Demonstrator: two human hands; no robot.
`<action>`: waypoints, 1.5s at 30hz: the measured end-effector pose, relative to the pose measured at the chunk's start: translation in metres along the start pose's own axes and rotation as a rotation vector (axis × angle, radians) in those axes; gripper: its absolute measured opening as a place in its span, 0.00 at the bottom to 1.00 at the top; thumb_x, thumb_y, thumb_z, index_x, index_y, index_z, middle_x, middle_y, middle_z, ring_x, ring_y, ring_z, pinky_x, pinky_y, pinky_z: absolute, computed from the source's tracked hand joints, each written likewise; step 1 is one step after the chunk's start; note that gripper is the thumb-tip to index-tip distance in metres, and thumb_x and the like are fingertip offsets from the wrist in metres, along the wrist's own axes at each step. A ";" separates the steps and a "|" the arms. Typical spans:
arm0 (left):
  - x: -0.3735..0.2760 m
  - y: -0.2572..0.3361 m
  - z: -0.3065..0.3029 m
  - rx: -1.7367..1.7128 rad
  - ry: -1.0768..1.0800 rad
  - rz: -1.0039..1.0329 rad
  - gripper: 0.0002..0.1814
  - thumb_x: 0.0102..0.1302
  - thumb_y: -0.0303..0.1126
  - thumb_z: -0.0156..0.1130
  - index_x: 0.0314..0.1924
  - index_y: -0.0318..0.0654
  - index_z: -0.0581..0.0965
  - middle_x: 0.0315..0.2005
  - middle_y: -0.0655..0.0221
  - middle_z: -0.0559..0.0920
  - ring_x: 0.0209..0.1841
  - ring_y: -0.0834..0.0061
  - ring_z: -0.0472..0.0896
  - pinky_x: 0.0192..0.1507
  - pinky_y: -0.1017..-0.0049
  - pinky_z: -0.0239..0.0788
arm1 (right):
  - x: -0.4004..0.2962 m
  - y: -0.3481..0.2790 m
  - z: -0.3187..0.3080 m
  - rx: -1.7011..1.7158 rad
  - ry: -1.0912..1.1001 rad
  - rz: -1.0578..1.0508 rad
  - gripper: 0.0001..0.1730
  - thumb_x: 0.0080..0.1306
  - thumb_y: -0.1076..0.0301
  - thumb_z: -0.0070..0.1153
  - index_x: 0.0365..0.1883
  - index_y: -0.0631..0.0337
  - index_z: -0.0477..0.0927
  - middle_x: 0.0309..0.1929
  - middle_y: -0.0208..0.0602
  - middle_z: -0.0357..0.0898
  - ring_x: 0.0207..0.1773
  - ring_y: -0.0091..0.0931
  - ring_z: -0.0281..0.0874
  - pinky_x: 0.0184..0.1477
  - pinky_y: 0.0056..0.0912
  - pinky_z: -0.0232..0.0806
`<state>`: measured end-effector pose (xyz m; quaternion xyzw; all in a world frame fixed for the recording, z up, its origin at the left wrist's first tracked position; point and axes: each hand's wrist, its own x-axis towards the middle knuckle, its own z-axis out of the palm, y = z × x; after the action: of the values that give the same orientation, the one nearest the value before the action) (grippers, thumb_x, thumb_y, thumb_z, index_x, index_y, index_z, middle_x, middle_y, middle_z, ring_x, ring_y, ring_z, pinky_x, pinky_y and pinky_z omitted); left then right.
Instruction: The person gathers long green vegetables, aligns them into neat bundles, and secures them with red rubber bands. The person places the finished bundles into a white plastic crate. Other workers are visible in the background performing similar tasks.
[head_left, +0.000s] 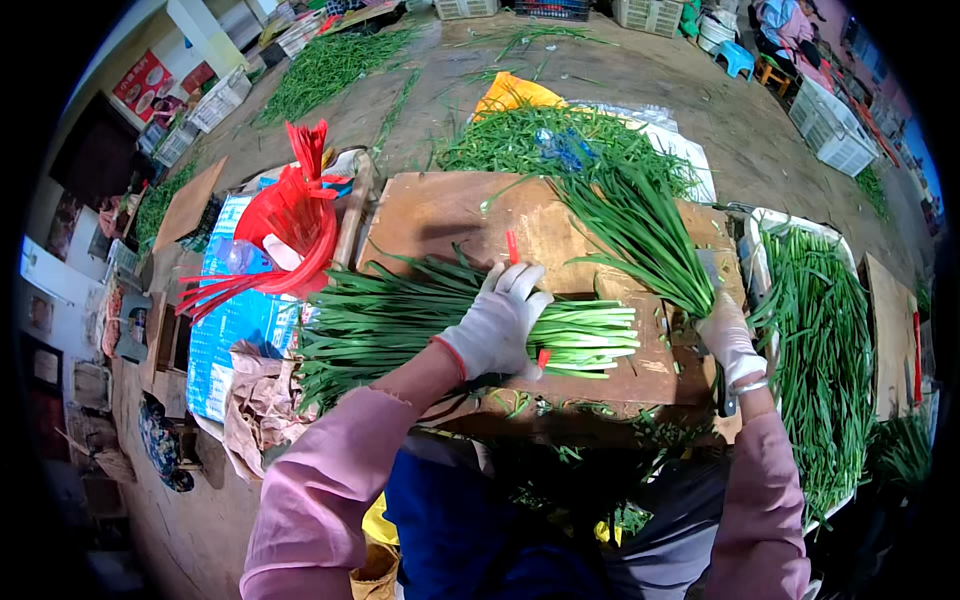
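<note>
On a wooden board lies a wide bundle of green Chinese chives, its pale cut stems pointing right. My left hand, in a white glove, presses down on this bundle near the stems; a red strip shows above and below the hand. At the board's right side my gloved right hand grips the stem end of a second bunch of chives, whose leaves fan up and left. A knife with a black handle lies beside and partly under my right hand.
A red basket with red strips stands on a blue carton at left. Loose chives are heaped beyond the board. To the right is a white crate full of chives. People sit among crates farther off, including one person at top right.
</note>
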<state>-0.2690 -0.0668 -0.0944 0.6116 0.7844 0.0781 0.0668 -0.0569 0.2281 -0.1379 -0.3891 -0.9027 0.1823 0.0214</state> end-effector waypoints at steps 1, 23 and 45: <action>0.009 -0.002 0.002 0.052 0.017 0.041 0.51 0.33 0.55 0.72 0.57 0.34 0.69 0.62 0.50 0.62 0.66 0.50 0.58 0.68 0.61 0.49 | -0.007 0.000 -0.012 -0.012 -0.034 0.071 0.26 0.52 0.74 0.56 0.50 0.72 0.69 0.41 0.63 0.76 0.47 0.52 0.75 0.48 0.47 0.69; -0.040 0.034 0.030 0.094 0.342 -0.022 0.19 0.41 0.38 0.65 0.33 0.38 0.75 0.24 0.63 0.74 0.31 0.61 0.74 0.35 0.65 0.62 | 0.000 -0.281 0.056 -0.150 -0.497 -0.389 0.22 0.58 0.59 0.58 0.46 0.64 0.78 0.47 0.52 0.79 0.51 0.42 0.78 0.53 0.39 0.70; -0.019 0.076 0.027 0.052 0.300 -0.082 0.52 0.37 0.53 0.72 0.58 0.29 0.62 0.48 0.56 0.71 0.53 0.61 0.70 0.61 0.58 0.54 | -0.027 -0.158 0.006 0.379 -0.171 -0.061 0.14 0.55 0.54 0.66 0.28 0.55 0.84 0.26 0.43 0.80 0.34 0.39 0.79 0.40 0.39 0.70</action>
<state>-0.1872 -0.0658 -0.1052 0.5621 0.8116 0.1455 -0.0640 -0.1493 0.1074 -0.0863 -0.3335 -0.8622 0.3807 0.0230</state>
